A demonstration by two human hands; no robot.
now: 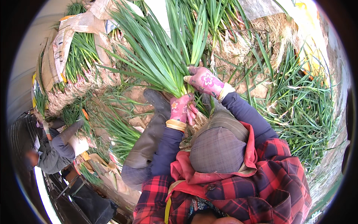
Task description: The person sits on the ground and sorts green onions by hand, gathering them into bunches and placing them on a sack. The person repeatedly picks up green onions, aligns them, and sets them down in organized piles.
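My left hand (pixel 180 107), in a pink floral glove with a yellowish cuff, grips a bunch of green garlic (pixel 165 61) around its lower stems. The long leaves fan up and to the left, while pale roots (pixel 200 120) hang below the fist, between my legs. My right hand (pixel 205 81), gloved the same way, is closed at the bunch's right side. Green garlic leaves (pixel 197 47) come together just above its fingers; its palm side is hidden. My knee in grey checked cloth (pixel 218 149) is bent close below the hands.
Rooted garlic bundles (pixel 232 46) lie ahead under woven sacking (pixel 258 8). More covered bundles (pixel 81 58) are at the left. Loose leaves (pixel 302 120) heap at the right; other stalks (pixel 120 134) lie beside my left boot (pixel 156 100). Another person (pixel 54 156) sits far left.
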